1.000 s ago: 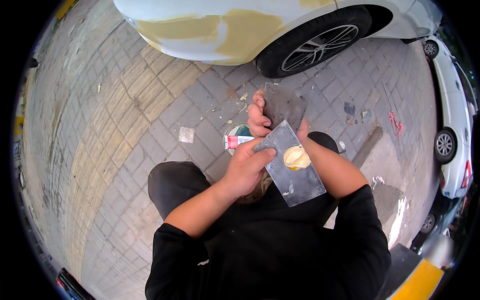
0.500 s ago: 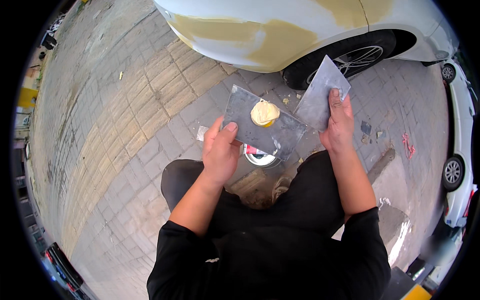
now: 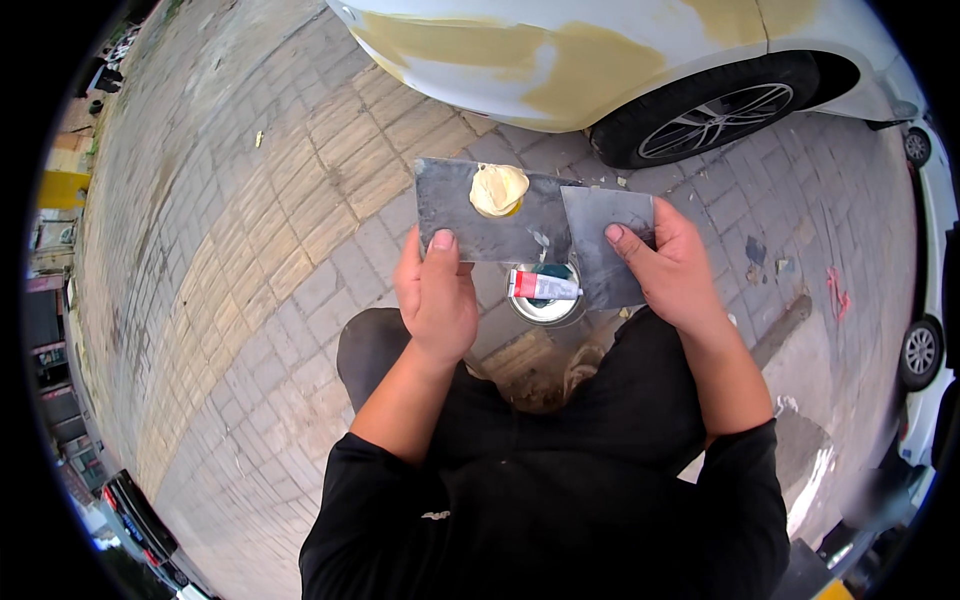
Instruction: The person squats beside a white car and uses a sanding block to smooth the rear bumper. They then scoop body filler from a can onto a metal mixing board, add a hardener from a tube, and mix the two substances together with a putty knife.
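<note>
My left hand (image 3: 437, 295) grips a flat grey plate (image 3: 450, 200), thumb on top. A mound of cream-coloured putty (image 3: 497, 188) with a yellow blob at its lower edge sits on that plate. In my right hand (image 3: 675, 265) is a grey spreader blade (image 3: 605, 245), pinched with the thumb over its face. The blade's left edge overlaps the plate's right end; whether they touch I cannot tell. Below them a round tin (image 3: 545, 310) stands between my knees, with a red and white tube (image 3: 545, 286) lying across its top.
A white car (image 3: 480, 85) with tan filler patches stands ahead, its wheel (image 3: 715, 120) just beyond my hands. Paving bricks (image 3: 300, 230) cover the ground. At right lie a red plastic scrap (image 3: 838, 292) and a concrete strip (image 3: 785, 330). Another white car (image 3: 920, 350) is at the far right.
The blade has swung down and left, its edge coming over the plate's right end. The plate has turned nearly level and shifted left, uncovering more of the tin and tube.
</note>
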